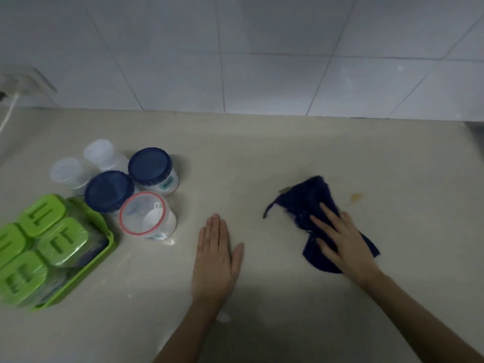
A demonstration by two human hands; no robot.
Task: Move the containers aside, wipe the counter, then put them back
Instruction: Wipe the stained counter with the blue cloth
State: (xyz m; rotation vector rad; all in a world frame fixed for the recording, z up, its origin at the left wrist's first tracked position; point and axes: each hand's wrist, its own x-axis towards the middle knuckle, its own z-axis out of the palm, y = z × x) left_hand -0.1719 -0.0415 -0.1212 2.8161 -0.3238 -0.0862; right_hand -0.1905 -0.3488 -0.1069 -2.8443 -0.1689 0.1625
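My right hand (343,242) presses flat on a dark blue cloth (309,200) spread on the beige counter (262,158), right of the middle. My left hand (216,255) lies flat and empty on the counter, fingers together, left of the cloth. The containers stand grouped at the left: two jars with dark blue lids (150,165) (109,191), two clear white jars (99,153) (66,172), and a clear jar with a red-rimmed lid (142,214) holding a white scoop. A green tray (100,247) holds several green-lidded boxes (43,213).
An orange-brown stain (356,197) marks the counter right of the cloth. A white tiled wall (262,53) runs behind the counter. A wall socket with a white cable (9,111) sits at the far left. A metal edge (475,127) shows at the far right.
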